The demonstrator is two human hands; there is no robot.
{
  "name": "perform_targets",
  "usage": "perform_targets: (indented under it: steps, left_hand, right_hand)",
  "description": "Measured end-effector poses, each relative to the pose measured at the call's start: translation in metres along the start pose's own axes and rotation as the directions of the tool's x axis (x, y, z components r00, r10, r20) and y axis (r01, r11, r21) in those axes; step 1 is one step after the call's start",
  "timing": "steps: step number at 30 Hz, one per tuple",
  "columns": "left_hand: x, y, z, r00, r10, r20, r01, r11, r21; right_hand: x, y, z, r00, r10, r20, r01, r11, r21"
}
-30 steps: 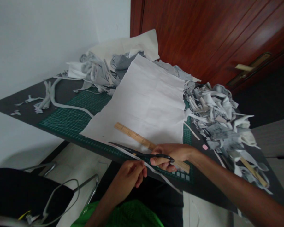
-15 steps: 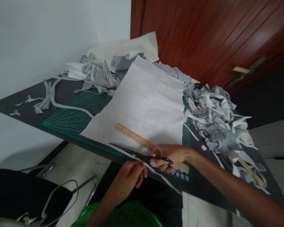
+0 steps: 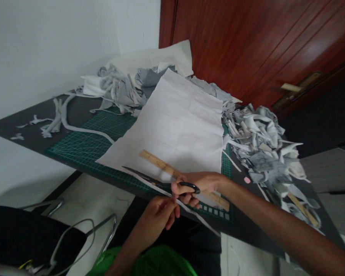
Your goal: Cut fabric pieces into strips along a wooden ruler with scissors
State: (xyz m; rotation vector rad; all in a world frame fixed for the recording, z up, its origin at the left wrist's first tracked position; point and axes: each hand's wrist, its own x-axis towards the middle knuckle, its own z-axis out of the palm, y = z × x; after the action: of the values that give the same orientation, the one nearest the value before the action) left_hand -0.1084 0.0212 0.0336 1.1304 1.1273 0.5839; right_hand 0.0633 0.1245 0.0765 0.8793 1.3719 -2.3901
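Observation:
My right hand (image 3: 197,188) grips black-handled scissors (image 3: 158,183), whose long blades point left along the near edge of a white fabric sheet (image 3: 166,126). The blades straddle that edge, though the exact cut point is hard to see. My left hand (image 3: 158,214) pinches a narrow fabric strip (image 3: 202,219) that hangs from the sheet over the table edge. A wooden ruler (image 3: 166,168) lies on the sheet, its far end running under my right hand. The sheet rests on a green cutting mat (image 3: 103,134).
A heap of grey and white fabric scraps (image 3: 258,149) fills the table's right side, with a wooden strip (image 3: 303,209) among them. More cloth (image 3: 123,88) lies at the back against the wall. A red-brown door (image 3: 232,46) stands behind. A metal-framed chair (image 3: 54,237) sits at lower left.
My right hand and the scissors have moved left along the fabric edge. My left hand has stayed nearly in place, holding the strip.

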Motion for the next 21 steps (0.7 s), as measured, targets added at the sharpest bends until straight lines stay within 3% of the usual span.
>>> perform_targets:
  steps: [14,21]
  left_hand:
    - [-0.001,0.000,0.002,1.000,-0.012,0.007,0.012,1.000,-0.009]
    - [0.001,0.001,0.001,1.000,0.022,-0.006,-0.022,1.000,0.004]
  right_hand:
    - [0.020,-0.020,0.000,0.994,0.097,-0.042,-0.100,0.990,-0.094]
    - [0.023,-0.036,-0.004,0.983,0.168,0.073,-0.161,0.983,-0.090]
